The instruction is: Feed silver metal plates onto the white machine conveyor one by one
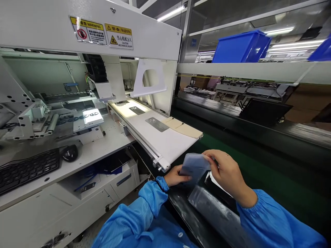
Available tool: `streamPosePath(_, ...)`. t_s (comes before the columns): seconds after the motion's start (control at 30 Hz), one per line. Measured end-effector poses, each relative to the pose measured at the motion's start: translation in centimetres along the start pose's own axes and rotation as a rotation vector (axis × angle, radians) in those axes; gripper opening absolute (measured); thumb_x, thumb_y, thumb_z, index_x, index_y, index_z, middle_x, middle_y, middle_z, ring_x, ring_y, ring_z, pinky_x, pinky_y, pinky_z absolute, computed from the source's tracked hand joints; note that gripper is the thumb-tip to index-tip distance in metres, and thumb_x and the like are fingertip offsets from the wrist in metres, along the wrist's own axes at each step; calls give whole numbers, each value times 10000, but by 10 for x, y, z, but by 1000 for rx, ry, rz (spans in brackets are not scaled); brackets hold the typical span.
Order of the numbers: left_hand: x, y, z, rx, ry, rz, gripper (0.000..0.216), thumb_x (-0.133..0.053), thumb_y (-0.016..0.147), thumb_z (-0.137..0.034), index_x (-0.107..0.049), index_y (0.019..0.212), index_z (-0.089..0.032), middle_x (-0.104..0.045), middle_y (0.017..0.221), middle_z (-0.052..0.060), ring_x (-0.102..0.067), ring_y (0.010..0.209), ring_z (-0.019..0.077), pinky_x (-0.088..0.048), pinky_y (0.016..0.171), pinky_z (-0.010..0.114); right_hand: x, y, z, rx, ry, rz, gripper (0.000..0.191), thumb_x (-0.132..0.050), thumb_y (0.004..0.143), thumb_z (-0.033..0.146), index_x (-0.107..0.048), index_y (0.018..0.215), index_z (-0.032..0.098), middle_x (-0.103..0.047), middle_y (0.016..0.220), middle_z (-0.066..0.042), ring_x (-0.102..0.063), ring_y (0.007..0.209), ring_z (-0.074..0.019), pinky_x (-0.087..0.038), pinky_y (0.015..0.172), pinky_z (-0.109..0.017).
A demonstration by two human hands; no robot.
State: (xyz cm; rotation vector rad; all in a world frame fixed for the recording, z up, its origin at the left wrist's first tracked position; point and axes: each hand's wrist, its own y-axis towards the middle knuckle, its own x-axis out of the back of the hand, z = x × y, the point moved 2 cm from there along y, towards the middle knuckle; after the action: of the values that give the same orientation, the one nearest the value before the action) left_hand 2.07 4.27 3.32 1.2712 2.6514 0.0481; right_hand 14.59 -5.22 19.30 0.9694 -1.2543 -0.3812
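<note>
1. Left hand [176, 176]: it holds the lower left edge of a thin stack of translucent bluish sheets [194, 167] with rounded corners, thumb laid over the front.
2. Right hand [227, 168]: thumb and fingers are pinched narrowly on the stack's upper right corner. How many sheets lie between them cannot be told.
3. The stack is held up in the air just beside the near end of a white conveyor belt [172, 146]; with the stack as the dial's centre, the belt runs away toward 10 o'clock.
4. Two dark rectangular panels with small holes lie on the belt, between 10 and 11 o'clock: the nearer panel [157, 124] and the farther panel [137, 110], which sits by the brightly lit stretch.
5. A beige strip [184, 128] lies along the belt's right edge, at 11 o'clock.
6. At 5 o'clock, below the hands, lies a clear plastic sheet [216, 206].
7. At 9 o'clock, a black mouse [69, 153] rests beside a black keyboard [29, 170] on the machine's ledge.
8. At 1 o'clock, a blue bin [239, 47] stands on a high shelf.
</note>
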Motion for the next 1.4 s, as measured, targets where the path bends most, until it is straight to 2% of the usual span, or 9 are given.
streamPosePath(0.13, -3, 0, -1, -9, -11, -20, 586, -794, 530, -613, -700, 822, -113, -673, 781, 41, -592, 750, 163, -468, 806, 336, 0, -2, -4, -114, 59, 74, 120, -465, 922, 202, -573, 878, 231, -697, 790, -26, -659, 701, -181, -508, 620, -306)
streamPosePath(0.3, -5, 0, -5, -41, -12, -49, 647, -809, 502, -608, -695, 901, -111, -671, 800, 40, -582, 744, 152, -468, 792, 326, 1, -3, -7, -167, 98, 120, 124, -470, 926, 228, -580, 869, 232, -690, 765, -16, -643, 654, -163, -495, 566, -274)
streamPosePath(0.53, -8, -1, -10, -79, 0, -103, 720, -844, 495, -546, -670, 1044, -114, -693, 934, 72, -618, 870, 201, -470, 866, 358, -13, -7, -10, 36, -92, 269, 219, -425, 928, 180, -562, 759, 211, -648, 633, -15, -612, 589, -181, -473, 608, -316)
streamPosePath(0.63, -8, -2, -12, -91, 8, -131, 725, -838, 499, -554, -670, 1047, -111, -700, 976, 91, -630, 913, 226, -472, 897, 382, -12, -5, -8, 67, -86, 190, 205, -418, 931, 171, -576, 805, 205, -672, 711, -40, -630, 670, -189, -483, 686, -333)
streamPosePath(0.87, -10, -2, -16, -104, -26, -129, 719, -840, 504, -546, -673, 1057, -116, -708, 994, 96, -638, 944, 243, -468, 930, 407, -7, -1, -4, 62, -30, 85, 159, -448, 911, 150, -566, 822, 210, -665, 711, -32, -623, 668, -185, -484, 661, -324)
streamPosePath(1.0, -10, -1, -14, -69, -53, -141, 725, -847, 486, -545, -676, 1040, -111, -709, 972, 94, -640, 928, 237, -468, 922, 395, -6, -1, -6, 31, -18, 92, 153, -450, 910, 163, -563, 827, 223, -662, 726, -30, -628, 680, -191, -484, 671, -339)
streamPosePath(1.1, -10, -1, -13, -60, -69, -147, 738, -842, 472, -565, -677, 1036, -119, -712, 950, 83, -642, 894, 220, -475, 901, 381, -5, -1, -7, -20, -8, 44, 135, -453, 914, 170, -558, 848, 224, -673, 777, -39, -638, 745, -199, -483, 720, -354)
streamPosePath(1.23, -10, 2, -11, -44, -43, -163, 708, -794, 484, -637, -695, 944, -108, -710, 839, 64, -631, 788, 187, -487, 821, 357, -4, 1, -8, -71, 57, 64, 123, -445, 916, 195, -552, 866, 226, -685, 813, -46, -645, 759, -196, -489, 695, -339)
streamPosePath(1.4, -12, 5, -12, -67, -47, -163, 691, -744, 507, -694, -712, 884, -116, -722, 828, 69, -637, 817, 201, -480, 847, 372, -7, 2, -22, -413, 308, 179, 192, -479, 916, 334, -536, 764, 233, -594, 608, 7, -543, 510, -144, -434, 473, -271)
